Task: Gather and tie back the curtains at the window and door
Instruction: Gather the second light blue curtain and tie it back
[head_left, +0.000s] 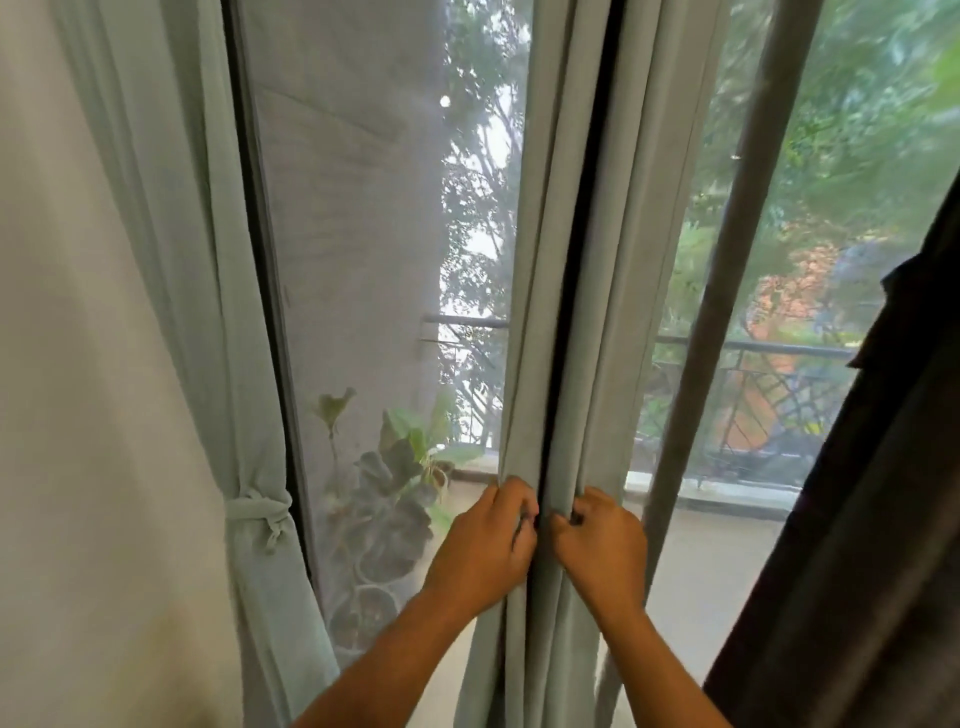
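Pale green curtain (561, 291) hanging gathered in folds at the middle of the glass door (363, 260). Left hand (485, 545) and right hand (602, 551) side by side, knuckles up, fingers curled, each clutching a fold. Tied curtain (244, 415) at the door's left edge.

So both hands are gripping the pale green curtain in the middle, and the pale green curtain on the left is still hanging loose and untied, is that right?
Not quite. The head view shows the pale green curtain on the left already tied back with a knotted band of the same fabric. The rest holds: the left hand and right hand both grip the pale green curtain in the middle.
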